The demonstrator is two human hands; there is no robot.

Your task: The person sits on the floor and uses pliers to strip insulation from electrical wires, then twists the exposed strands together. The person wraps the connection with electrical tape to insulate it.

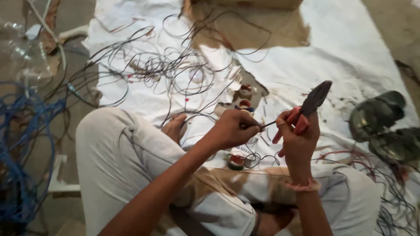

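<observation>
A thin wire pinched by the left hand meets red-handled pliers gripped in the right hand, above tangled wires.

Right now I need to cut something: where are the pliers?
In the head view, right of centre: the red-handled pliers are upright in the right hand, beside the left hand.

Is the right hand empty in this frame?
No, the right hand grips red-handled pliers with dark metal jaws, pointed up, while the left hand pinches a thin dark wire.

Bare arms, pale grey-white trousers, and a pinkish band round the right wrist
</observation>
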